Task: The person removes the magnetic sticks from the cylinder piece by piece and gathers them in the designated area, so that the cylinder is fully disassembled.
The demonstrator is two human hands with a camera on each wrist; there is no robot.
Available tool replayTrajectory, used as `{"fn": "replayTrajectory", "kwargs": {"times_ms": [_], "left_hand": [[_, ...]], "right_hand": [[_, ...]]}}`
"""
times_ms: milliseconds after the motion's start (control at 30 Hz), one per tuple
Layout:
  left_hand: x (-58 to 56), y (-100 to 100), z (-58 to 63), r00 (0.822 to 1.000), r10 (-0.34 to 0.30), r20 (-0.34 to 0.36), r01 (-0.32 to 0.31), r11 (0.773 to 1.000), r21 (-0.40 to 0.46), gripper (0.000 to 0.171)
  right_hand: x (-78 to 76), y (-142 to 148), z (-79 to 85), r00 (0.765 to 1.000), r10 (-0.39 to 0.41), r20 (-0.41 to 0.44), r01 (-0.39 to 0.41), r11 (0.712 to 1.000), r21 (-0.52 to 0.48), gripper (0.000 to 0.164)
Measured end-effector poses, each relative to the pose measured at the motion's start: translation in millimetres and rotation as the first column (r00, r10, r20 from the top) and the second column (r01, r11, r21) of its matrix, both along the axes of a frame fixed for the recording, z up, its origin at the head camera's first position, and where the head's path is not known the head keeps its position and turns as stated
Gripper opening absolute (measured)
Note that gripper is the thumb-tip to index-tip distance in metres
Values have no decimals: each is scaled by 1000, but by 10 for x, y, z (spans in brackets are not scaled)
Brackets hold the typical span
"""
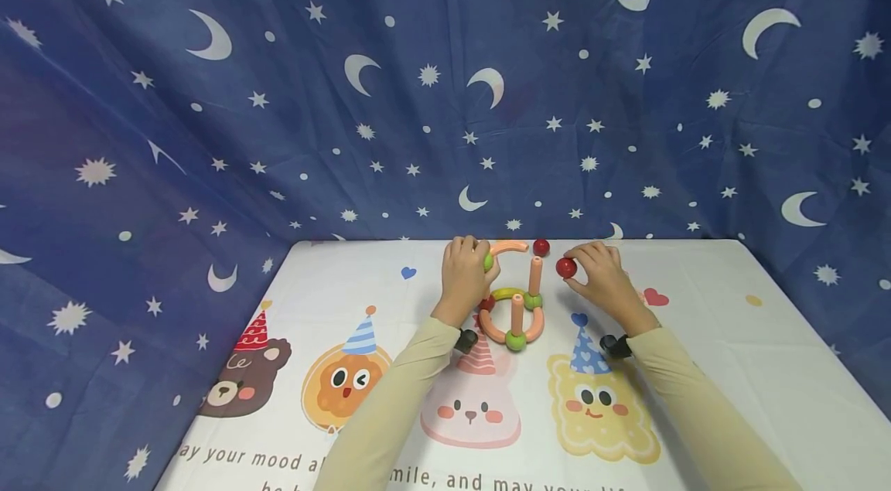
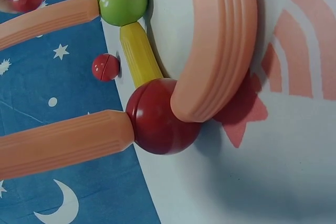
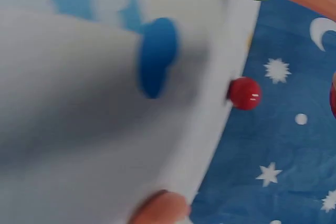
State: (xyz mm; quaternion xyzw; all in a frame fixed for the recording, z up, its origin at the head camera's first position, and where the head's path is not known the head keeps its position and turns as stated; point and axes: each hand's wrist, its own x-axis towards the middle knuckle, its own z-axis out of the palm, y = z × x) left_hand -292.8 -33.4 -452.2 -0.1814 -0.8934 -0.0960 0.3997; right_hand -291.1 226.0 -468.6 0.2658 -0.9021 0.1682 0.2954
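In the head view my left hand [image 1: 465,278] grips a green ball [image 1: 489,262], with a curved orange piece [image 1: 511,246] extending right from it. An upright stick beneath is mostly hidden by that hand. My right hand [image 1: 604,278] pinches a red ball [image 1: 566,267] between thumb and fingers, to the right of the toy frame. The frame's base is a ring of curved orange pieces [image 2: 223,35] and a yellow piece [image 2: 139,51], joined by a red ball [image 2: 163,116] and green balls [image 1: 516,340]. Two orange sticks [image 1: 517,315] stand up from the green balls, their tops bare.
A loose red ball [image 1: 541,247] lies near the table's back edge, between the hands. An orange rounded end [image 3: 163,208] shows at the bottom of the right wrist view. Cartoon figures are printed on the white tablecloth [image 1: 390,267]; a blue star-and-moon curtain [image 1: 445,127] hangs behind.
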Motion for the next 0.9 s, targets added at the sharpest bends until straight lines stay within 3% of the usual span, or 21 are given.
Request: {"fn": "replayTrajectory", "kwargs": {"times_ms": [167, 333, 467, 700, 900], "left_hand": [[17, 0, 11, 1000, 8, 9, -8, 1000, -20, 17], [29, 0, 17, 1000, 13, 25, -13, 1000, -28, 18], [22, -7, 9, 1000, -1, 15, 1, 1000, -7, 15], [7, -9, -16, 1000, -6, -7, 7, 1000, 8, 14], [11, 1, -14, 1000, -14, -9, 14, 1000, 7, 15]], "right_hand": [[-30, -4, -142, 996, 9, 92, -17, 997, 81, 43], [-72, -31, -208, 971, 17, 237, -51, 989, 138, 38], [-151, -61, -246, 960, 27, 279, -80, 980, 183, 36], [-277, -197, -213, 955, 13, 297, -101, 953, 284, 39], [-384, -275, -162, 979, -66, 195, 13, 966, 259, 37]]}}
